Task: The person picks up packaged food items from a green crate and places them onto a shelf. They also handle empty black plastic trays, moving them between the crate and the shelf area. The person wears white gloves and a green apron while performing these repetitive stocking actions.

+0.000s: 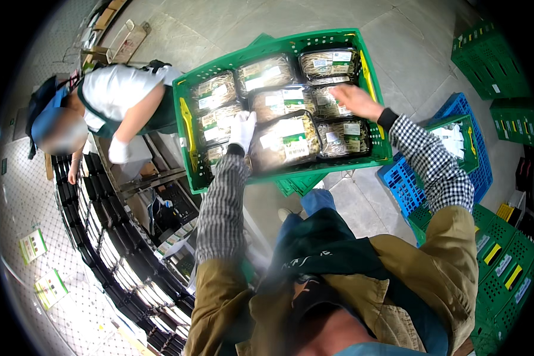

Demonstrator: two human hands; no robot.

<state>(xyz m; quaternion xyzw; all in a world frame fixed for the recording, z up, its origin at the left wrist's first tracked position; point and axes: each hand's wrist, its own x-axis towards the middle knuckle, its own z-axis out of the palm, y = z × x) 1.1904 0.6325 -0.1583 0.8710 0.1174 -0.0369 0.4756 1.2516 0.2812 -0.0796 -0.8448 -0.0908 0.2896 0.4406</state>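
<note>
A green plastic crate (279, 43) with yellow handles is in front of me, holding several clear-topped black trays of pale, stringy food with green and white labels. My left hand (242, 130), in a white glove, has its fingers closed at the left edge of a food tray (291, 142) near the crate's front. This tray overlaps another food tray (279, 102) behind it. At the crate's right side, my bare right hand (356, 102) is slightly blurred, fingers stretched out over a food tray (326, 105). I see nothing held in it.
Another person (115, 98) with white gloves bends over at the left, beside a curved black shelf rack (101, 207). Blue crates (406, 181) and a small green crate (471, 145) stand to my right. Green crates (489, 62) are stacked farther right.
</note>
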